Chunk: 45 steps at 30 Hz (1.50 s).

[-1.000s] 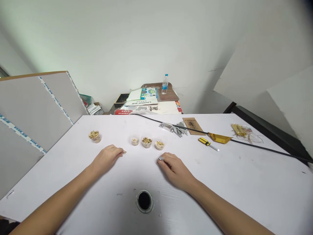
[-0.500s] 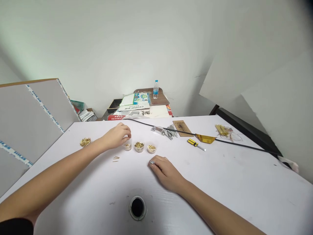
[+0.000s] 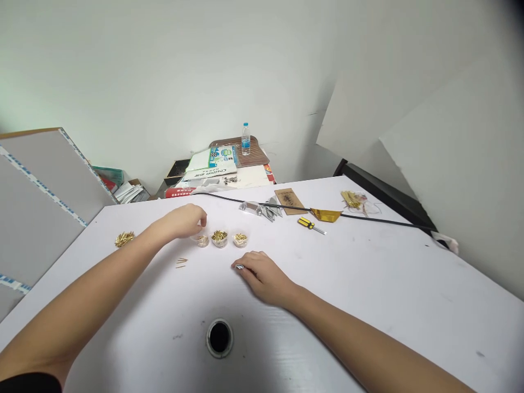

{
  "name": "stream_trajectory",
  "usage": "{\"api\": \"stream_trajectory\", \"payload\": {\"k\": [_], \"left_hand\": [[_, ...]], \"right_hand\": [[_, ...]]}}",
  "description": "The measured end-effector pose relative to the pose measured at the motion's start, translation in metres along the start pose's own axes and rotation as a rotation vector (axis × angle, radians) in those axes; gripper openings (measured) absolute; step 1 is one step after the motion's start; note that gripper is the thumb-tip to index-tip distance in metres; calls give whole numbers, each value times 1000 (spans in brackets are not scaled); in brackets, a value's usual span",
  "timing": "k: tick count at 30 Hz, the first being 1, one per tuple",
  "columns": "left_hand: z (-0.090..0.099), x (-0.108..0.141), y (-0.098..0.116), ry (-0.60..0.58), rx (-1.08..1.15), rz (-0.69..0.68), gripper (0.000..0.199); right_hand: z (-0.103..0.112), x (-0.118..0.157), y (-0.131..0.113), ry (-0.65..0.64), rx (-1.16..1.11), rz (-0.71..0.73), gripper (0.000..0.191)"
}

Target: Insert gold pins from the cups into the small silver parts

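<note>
White tabletop point(image 3: 335, 273): left hand point(image 3: 185, 220) curled by cup point(image 3: 202, 242), grip unclear; right hand point(image 3: 264, 277) pinches metal point(image 3: 239, 267).

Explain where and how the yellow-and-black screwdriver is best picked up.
Probably by the screwdriver's handle, from above and the near side: it is the thickest part, the tool lies flat, and the black cable runs just beyond it.
</note>
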<state>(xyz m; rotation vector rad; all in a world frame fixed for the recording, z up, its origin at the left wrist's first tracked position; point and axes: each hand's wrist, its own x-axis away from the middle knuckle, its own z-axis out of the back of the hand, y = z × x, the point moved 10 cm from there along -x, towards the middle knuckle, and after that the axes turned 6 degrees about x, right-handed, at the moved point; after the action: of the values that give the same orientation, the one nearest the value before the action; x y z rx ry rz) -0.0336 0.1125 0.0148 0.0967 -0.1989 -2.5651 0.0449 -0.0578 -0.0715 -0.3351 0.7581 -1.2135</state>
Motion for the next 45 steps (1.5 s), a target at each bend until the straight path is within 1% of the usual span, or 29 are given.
{"api": "stream_trajectory", "payload": {"k": [2, 4, 6, 7, 9, 12, 17, 20, 21, 22, 25, 26, 27, 28, 30, 32, 34, 38, 42, 45], "left_hand": [[2, -3, 18, -107, -71, -39, 12], [1, -8, 41, -149, -110, -120, 17], [-9, -12, 59, -207, -127, -174, 17], [-17, -14, 64, -242, -144, -178, 17], [-33, -17, 65, -298, -180, -160, 14], [-43, -19, 63, -301, -189, -150, 14], [-40, -17, 57, -241, -157, -177, 20], [-33, -11, 56, -180, -106, -226, 20], [-27, -8, 59, -129, -73, -250, 20], [-19, -4, 62, -53, -24, -273, 21], [10, 23, 75, 266, 248, -325, 20], [15, 35, 79, 364, 370, -337, 17], [15, 47, 83, 427, 480, -346, 12], [10, 58, 88, 464, 563, -350, 8], [-6, 74, 97, 485, 655, -336, 5], [-24, 82, 99, 478, 726, -284, 7], [-38, 85, 96, 475, 790, -218, 10], [-51, 85, 83, 478, 872, -127, 12], [-67, 83, 75, 392, 939, -46, 10], [-73, 85, 73, 374, 936, -12, 10]], "right_hand": [[0, 0, 1, 0, -2, -3, 24], [0, 0, 1, 2, -10, -7, 25], [1, 0, 0, 3, -16, -8, 25], [1, 0, 0, 3, -16, -9, 25], [2, 0, -1, 1, -14, -10, 26], [3, 0, -4, 1, -23, 7, 25], [5, 1, -5, 17, -48, 44, 25], [6, 2, -6, 26, -53, 50, 25], [7, 2, -6, 30, -64, 48, 25], [8, 1, -6, 38, -83, 44, 25], [15, 1, -1, 94, -186, -5, 23], [17, 1, 2, 117, -222, -29, 22], [19, 2, 4, 135, -253, -48, 22], [19, 2, 6, 145, -280, -56, 21], [19, 2, 6, 138, -320, -47, 20], [16, 2, 4, 111, -338, -29, 20], [14, 2, 2, 90, -338, -24, 21], [14, 2, 0, 73, -331, -32, 20], [12, 2, 3, 60, -299, -57, 23], [10, 2, 5, 44, -278, -63, 24]]}}
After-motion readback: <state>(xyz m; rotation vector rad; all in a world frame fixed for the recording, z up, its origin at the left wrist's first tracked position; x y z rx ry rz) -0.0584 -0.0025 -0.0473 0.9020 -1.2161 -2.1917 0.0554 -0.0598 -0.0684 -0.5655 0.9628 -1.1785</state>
